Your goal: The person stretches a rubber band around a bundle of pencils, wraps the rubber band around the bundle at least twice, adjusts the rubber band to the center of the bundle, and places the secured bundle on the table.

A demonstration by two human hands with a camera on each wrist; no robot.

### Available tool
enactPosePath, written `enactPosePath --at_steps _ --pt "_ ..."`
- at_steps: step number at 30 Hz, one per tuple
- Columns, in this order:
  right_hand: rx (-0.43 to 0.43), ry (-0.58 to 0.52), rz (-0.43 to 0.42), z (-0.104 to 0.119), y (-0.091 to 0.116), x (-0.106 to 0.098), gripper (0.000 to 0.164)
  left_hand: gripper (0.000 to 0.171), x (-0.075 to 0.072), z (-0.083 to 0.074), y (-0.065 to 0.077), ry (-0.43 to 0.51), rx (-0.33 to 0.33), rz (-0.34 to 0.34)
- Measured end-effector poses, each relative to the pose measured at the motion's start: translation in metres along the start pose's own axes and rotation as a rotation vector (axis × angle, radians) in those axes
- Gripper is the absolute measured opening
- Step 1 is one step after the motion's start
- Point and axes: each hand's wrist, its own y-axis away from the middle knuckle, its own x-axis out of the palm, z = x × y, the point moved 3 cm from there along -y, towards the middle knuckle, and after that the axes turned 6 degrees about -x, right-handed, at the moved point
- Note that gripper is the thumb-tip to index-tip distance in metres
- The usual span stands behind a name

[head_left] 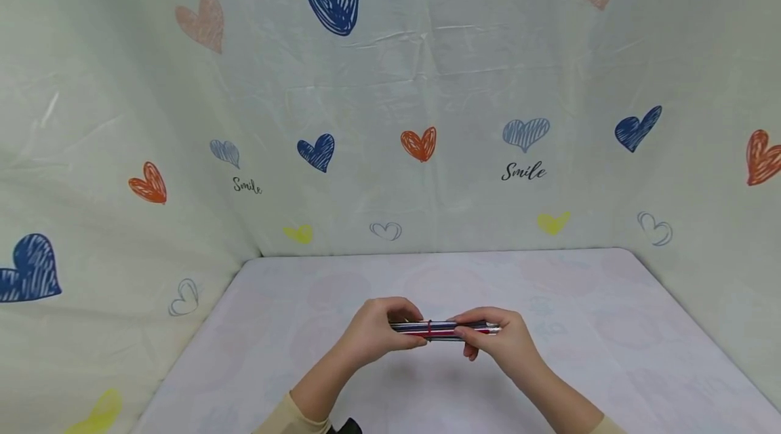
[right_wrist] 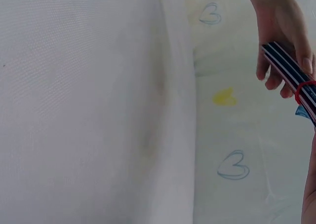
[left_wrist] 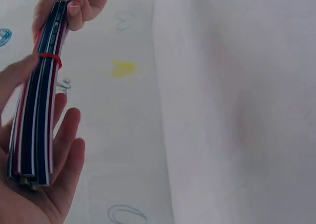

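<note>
Both hands hold a bundle of striped pencils [head_left: 443,332] level above the table, in dark blue, white and red. A red rubber band [left_wrist: 49,57] goes round its middle. My left hand [head_left: 373,333] holds the left end, which lies along the palm in the left wrist view, with the thumb reaching toward the band and the fingers loosely curled on the far side. My right hand [head_left: 505,339] pinches the other end between thumb and fingers. In the right wrist view, the left hand [right_wrist: 284,26] shows at the top right, while the right hand is mostly cut off by the edge.
A white table [head_left: 293,298] with rounded far corners spreads beneath the hands. Behind it and at both sides hangs a pale curtain [head_left: 366,95] printed with hearts and the word Smile. A small black object [head_left: 349,426] shows by the left sleeve.
</note>
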Motion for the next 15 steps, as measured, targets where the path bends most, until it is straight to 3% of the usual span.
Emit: enactPosePath --at_steps 3,9,15 --pt "0.023 -0.002 -0.038 0.0014 -0.0012 -0.0034 0.026 0.020 -0.0044 0.0046 0.0021 0.102 -0.054 -0.060" --pt "0.043 -0.038 -0.093 0.0039 -0.0034 -0.0050 0.026 0.023 -0.0065 0.0057 0.0022 0.418 -0.117 -0.175" --pt "0.000 -0.011 -0.136 0.0013 -0.0059 -0.0022 0.021 0.022 -0.0007 -0.0013 -0.0003 0.445 -0.137 -0.256"
